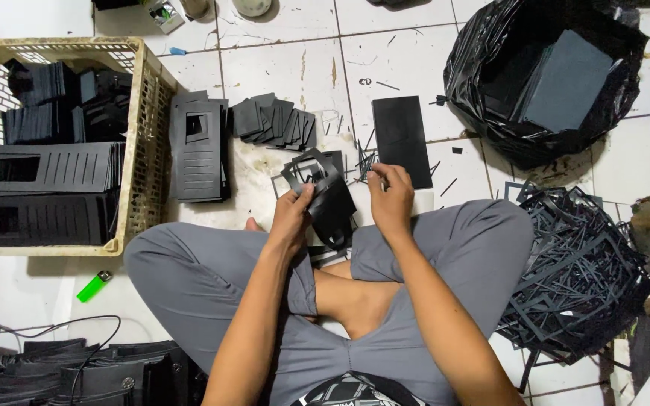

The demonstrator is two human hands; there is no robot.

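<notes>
Over crossed legs, left hand [291, 218] and right hand [391, 197] both grip a black die-cut sheet [325, 197], raised clear of floor scraps [573, 271] for handling.

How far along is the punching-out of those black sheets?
Done: the crate holds stacks of cleaned black panels, another panel stack and a fan of small squares lie on the floor, and a scrap heap sits beside the knee. In hand: the left hand and right hand hold a cut sheet. Left: uncut sheets in the black bag; how many cannot be told.
</notes>
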